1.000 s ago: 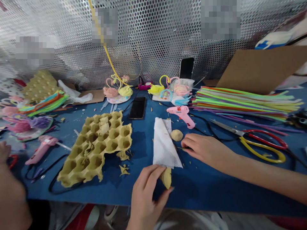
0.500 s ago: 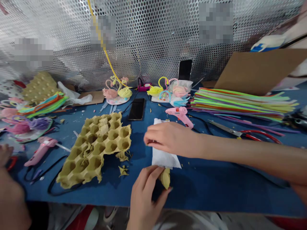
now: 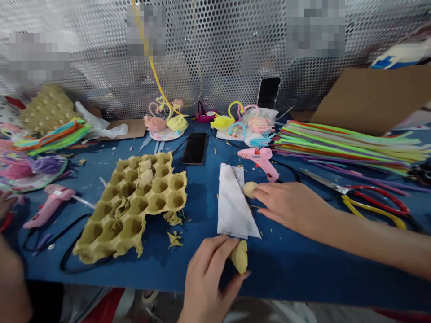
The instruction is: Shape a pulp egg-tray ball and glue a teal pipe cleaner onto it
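A torn-off egg-carton cup (image 3: 240,257) is pinched between the fingers and thumb of my left hand (image 3: 210,273), low over the front of the table. On the right, my right hand (image 3: 286,202) lies close to the tabletop, its fingertips closed on a second small egg-carton cup (image 3: 250,189). Part of that cup is hidden by the fingers. Beside it, a folded white paper towel (image 3: 232,204) lies between my hands. The torn egg carton (image 3: 134,202) rests to the left, with ripped scraps (image 3: 174,239) at its edge.
A pink glue gun (image 3: 261,159), red-and-yellow-handled scissors (image 3: 343,190) and a pile of pipe cleaners (image 3: 346,143) lie on the right. Behind are a phone (image 3: 194,149) and pipe-cleaner swans (image 3: 166,121). Another glue gun (image 3: 50,204) and another person's arm (image 3: 11,264) are at left.
My right hand has moved right, off the paper towel, and the second cup now shows at its fingertips. My left hand still holds its cup. The view has shifted slightly.
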The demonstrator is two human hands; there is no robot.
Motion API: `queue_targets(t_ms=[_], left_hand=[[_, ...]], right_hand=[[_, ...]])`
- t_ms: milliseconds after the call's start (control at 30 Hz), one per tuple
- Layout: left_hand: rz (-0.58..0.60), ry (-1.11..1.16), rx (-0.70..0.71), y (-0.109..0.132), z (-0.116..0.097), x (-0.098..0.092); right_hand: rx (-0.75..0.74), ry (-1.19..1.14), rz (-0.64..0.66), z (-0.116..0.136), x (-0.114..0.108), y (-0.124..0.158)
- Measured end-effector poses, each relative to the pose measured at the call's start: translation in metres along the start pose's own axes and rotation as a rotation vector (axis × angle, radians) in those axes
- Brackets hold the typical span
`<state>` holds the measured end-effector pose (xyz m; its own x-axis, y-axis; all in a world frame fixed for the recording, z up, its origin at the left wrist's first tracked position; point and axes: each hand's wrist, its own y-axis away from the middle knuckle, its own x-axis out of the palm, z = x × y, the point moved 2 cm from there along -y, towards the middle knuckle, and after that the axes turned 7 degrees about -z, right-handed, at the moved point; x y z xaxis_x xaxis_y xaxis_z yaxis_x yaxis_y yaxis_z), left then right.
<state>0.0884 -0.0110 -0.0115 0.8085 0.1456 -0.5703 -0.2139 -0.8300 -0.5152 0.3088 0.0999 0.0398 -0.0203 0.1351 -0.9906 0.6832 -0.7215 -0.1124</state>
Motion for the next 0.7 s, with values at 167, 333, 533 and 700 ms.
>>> queue_targets(t_ms=[167, 333, 533, 700], left_hand=[[0.0, -0.024, -0.02, 0.003, -0.001, 0.0], [-0.006, -0.049, -0.031, 0.004, -0.002, 0.003], [0.011, -0.074, -0.064, 0.004, -0.002, 0.006], [-0.023, -0.069, -0.022, 0.005, -0.001, 0.004]], right_hand=[[0.065, 0.116, -0.004, -0.003, 0.02, 0.016], [0.036, -0.085, -0.038, -0.002, -0.014, -0.012], [-0.174, -0.714, -0.107, 0.02, -0.041, -0.073], [-0.075, -0.452, -0.097, 0.005, -0.024, -0.064]])
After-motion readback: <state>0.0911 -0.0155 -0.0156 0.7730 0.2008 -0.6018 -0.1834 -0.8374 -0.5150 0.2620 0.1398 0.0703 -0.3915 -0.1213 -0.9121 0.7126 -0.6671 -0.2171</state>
